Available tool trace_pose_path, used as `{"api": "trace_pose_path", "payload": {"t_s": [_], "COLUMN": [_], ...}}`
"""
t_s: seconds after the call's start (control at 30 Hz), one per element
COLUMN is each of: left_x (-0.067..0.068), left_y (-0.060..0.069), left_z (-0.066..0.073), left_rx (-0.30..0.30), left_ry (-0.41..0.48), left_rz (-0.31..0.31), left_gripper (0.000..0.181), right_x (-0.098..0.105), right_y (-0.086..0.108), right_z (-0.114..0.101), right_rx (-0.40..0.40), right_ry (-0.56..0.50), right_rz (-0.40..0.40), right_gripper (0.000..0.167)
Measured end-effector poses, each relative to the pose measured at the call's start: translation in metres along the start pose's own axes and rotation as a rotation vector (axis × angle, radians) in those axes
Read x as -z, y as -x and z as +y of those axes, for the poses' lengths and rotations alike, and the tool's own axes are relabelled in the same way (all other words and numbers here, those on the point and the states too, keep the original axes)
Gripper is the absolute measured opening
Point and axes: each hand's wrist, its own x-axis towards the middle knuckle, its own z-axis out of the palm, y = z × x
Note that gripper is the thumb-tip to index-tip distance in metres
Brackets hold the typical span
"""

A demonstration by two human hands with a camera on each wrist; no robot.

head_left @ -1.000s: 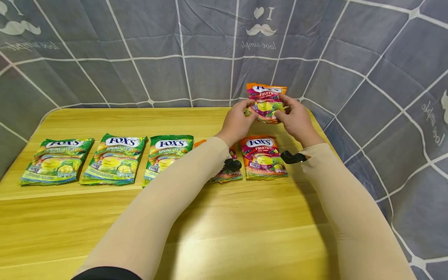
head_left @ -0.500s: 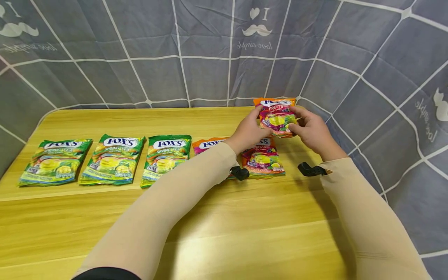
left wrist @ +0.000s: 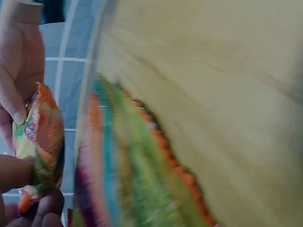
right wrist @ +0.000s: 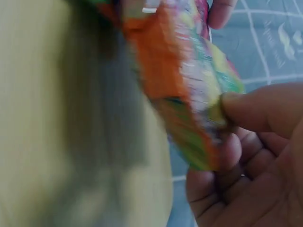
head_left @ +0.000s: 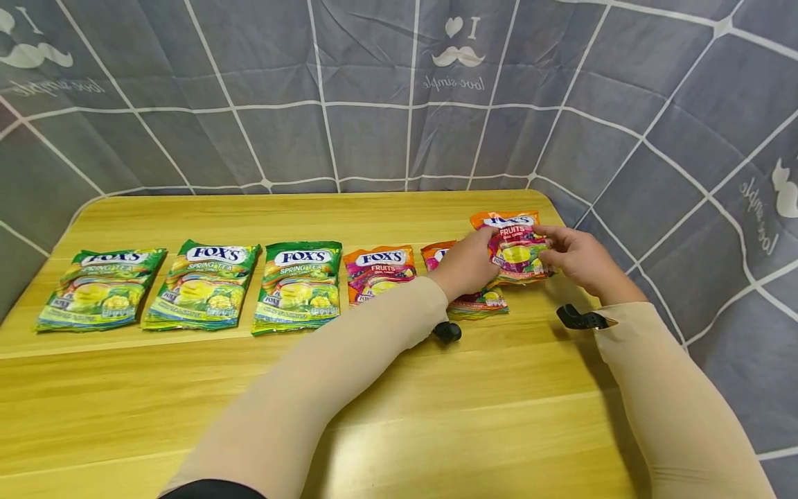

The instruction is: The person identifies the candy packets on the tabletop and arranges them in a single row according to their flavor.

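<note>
Between both hands, an orange and magenta candy bag (head_left: 516,251) marked FOX'S Fruits is held tilted above the table's right end. My left hand (head_left: 469,263) pinches its left edge, and my right hand (head_left: 580,262) pinches its right edge with thumb and fingers. In the right wrist view the bag (right wrist: 163,66) shows side-on, the right thumb (right wrist: 260,109) pressed on its face. Beneath the left hand lies another Fruits bag (head_left: 483,303), mostly hidden. One more Fruits bag (head_left: 379,267) lies left of it, partly covered by the left sleeve.
Three green Spring Tea candy bags lie in a row on the left: a far one (head_left: 102,287), a middle one (head_left: 202,284) and a nearer one (head_left: 298,285). The wooden table (head_left: 399,416) meets a grey checked curtain (head_left: 368,145) at its back and right.
Both hands have carried the held candy bag rightward and down, from near the curtain to the right end of the row. The bags on the table stay put.
</note>
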Motion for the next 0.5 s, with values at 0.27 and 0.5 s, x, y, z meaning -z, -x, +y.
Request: {"api": "trace_pose_path", "payload": {"t_s": [0.27, 0.5], "left_x": [-0.014, -0.020], "left_y": [-0.002, -0.001], "left_z": [0.005, 0.009], "left_rx": [0.031, 0.019], "left_ry": [-0.235, -0.431], "left_rz": [-0.096, -0.155], "left_gripper": [0.074, 0.069], "right_x": [0.000, 0.004], "right_y": [0.001, 0.004], "right_z": [0.020, 0.026], "right_rx": [-0.034, -0.090], "right_ry": [0.165, 0.110], "right_rz": [-0.129, -0.248], "right_gripper": [0.053, 0.078]}}
